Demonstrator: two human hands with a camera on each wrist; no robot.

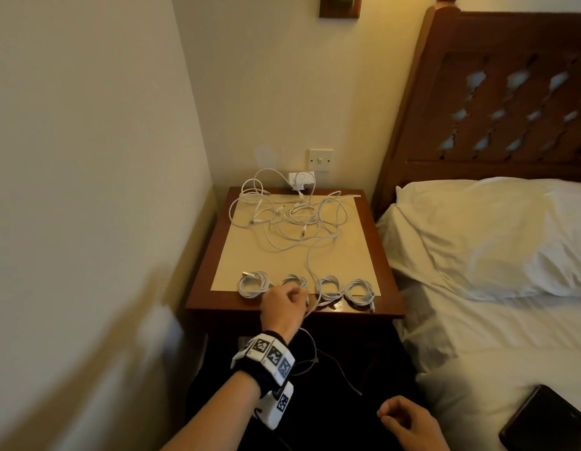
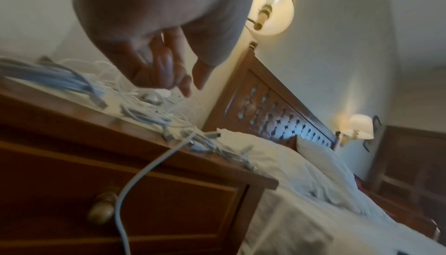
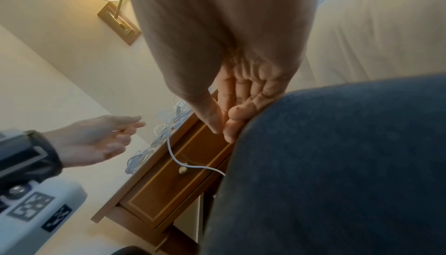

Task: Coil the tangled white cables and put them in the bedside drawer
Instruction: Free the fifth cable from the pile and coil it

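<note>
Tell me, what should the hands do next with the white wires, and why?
Probably the left hand should pick up the loose cable trailing over the nightstand edge and start coiling it. Four coils are done, the tangle remains, and the drawer is shut.

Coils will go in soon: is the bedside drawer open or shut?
Shut. The drawer front sits flush in the nightstand frame, its knob untouched, with a loose white cable hanging across it.
</note>
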